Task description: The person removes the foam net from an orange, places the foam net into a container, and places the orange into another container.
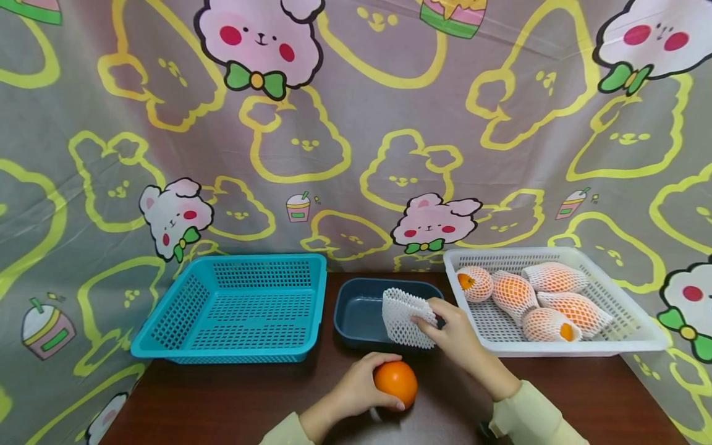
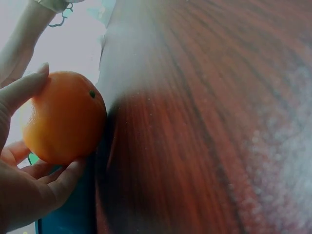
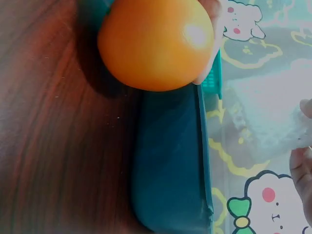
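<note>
A bare orange (image 1: 396, 384) is gripped by my left hand (image 1: 358, 388), low over the brown table in front of the dark blue tray. In the left wrist view the thumb lies on one side of the orange (image 2: 66, 119) and curled fingers on the other. My right hand (image 1: 456, 330) pinches a white foam net sleeve (image 1: 406, 316) by its edge, above the dark blue tray (image 1: 356, 303). The sleeve looks flat, with nothing visible inside. Part of the sleeve (image 3: 273, 107) and some fingertips (image 3: 304, 161) show at the right wrist view's edge.
A white basket (image 1: 628, 315) at the right holds several oranges (image 1: 512, 293) in foam net sleeves. On the left stands a teal basket (image 1: 250, 321) with nothing in it. Behind them hangs a patterned cloth (image 1: 356, 123). The brown table (image 1: 222, 402) runs along the front.
</note>
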Demonstrator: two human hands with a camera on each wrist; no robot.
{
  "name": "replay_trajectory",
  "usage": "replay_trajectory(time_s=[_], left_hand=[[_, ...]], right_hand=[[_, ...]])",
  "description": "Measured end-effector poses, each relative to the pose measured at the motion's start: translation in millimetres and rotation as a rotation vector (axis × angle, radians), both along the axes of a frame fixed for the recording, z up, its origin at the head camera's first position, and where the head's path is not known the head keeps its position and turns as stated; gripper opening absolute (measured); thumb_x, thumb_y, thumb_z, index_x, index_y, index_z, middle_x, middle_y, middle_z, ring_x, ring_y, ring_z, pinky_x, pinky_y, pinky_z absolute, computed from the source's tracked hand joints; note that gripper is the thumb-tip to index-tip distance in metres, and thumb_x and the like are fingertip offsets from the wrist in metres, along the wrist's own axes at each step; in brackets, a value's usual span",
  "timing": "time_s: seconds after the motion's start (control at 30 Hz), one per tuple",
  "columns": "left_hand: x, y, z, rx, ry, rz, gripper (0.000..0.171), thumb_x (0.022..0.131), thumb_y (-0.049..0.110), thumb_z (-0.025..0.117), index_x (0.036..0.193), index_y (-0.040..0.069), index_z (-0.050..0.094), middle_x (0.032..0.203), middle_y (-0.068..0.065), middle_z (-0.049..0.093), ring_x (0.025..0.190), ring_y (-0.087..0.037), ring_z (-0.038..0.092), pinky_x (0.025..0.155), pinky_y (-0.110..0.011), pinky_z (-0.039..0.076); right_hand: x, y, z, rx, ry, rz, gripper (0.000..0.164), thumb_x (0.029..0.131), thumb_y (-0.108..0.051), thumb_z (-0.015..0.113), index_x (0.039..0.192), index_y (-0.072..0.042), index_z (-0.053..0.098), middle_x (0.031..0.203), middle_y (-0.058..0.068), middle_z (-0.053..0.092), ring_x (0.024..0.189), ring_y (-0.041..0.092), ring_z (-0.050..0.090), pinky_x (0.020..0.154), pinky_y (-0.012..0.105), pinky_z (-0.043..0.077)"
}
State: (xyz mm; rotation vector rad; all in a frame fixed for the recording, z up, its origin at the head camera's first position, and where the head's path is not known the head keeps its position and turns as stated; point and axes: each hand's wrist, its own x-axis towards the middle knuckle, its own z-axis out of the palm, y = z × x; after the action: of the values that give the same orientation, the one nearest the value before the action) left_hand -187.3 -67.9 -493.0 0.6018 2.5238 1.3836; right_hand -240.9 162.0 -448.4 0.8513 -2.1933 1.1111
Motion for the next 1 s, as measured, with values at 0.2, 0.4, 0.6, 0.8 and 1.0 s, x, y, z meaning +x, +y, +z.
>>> replay_trajectory(time_s=[0.2,0.4,0.6,0.8,1.0], left_hand=[[-1.3,0,-0.9,0.005,-0.006,-0.002,0.071,0.07,0.031,0.096,0.133,0.014,0.068,0.127,0.004,0.063,0.106,-0.012,0.057,0.094,-0.037,0.049],[-0.7,0,-1.7,0.017,-0.01,-0.002,0.071,0.07,0.03,0.096,0.133,0.014,0.068,0.128,0.005,0.062,0.106,-0.012,0.057,0.095,-0.035,0.048],[-0.9,1,-2.0,0.009,-0.008,-0.001,0.07,0.07,0.03,0.096,0.133,0.015,0.067,0.128,0.003,0.062,0.106,-0.013,0.057,0.095,-0.036,0.048],[-0.6,1,-2.9,0.015,0.001,-0.001,0.069,0.07,0.029,0.096,0.132,0.017,0.068,0.128,0.003,0.062,0.106,-0.012,0.057,0.094,-0.036,0.048],[0.2,1,-0.6,0.009,-0.025,0.005,0.069,0.07,0.028,0.096,0.132,0.016,0.068,0.128,0.002,0.062,0.106,-0.013,0.056,0.094,-0.038,0.048]], right_hand=[[-12.2,-7,-1.3,-0.067,0.082,-0.096,0.028,0.076,0.008,0.085,0.1,-0.004,0.076,0.098,0.004,0.068,0.08,0.016,0.06,0.065,0.015,0.05],[-23.2,-8,-11.7,0.109,0.182,-0.19,0.041,0.071,0.011,0.086,0.11,-0.002,0.079,0.097,0.007,0.065,0.085,0.021,0.06,0.069,0.028,0.055],[-32.8,-13,-23.8,0.227,0.278,-0.212,0.045,0.069,0.011,0.084,0.112,-0.004,0.079,0.096,0.007,0.064,0.082,0.023,0.057,0.063,0.035,0.053],[-39.6,-19,-30.9,0.329,0.219,-0.256,0.043,0.071,0.008,0.083,0.111,-0.008,0.08,0.094,0.007,0.061,0.079,0.025,0.058,0.06,0.035,0.054],[-44.2,-28,-33.4,0.436,-0.026,-0.239,0.036,0.076,0.003,0.083,0.11,-0.009,0.081,0.088,0.004,0.055,0.074,0.021,0.053,0.058,0.031,0.05]])
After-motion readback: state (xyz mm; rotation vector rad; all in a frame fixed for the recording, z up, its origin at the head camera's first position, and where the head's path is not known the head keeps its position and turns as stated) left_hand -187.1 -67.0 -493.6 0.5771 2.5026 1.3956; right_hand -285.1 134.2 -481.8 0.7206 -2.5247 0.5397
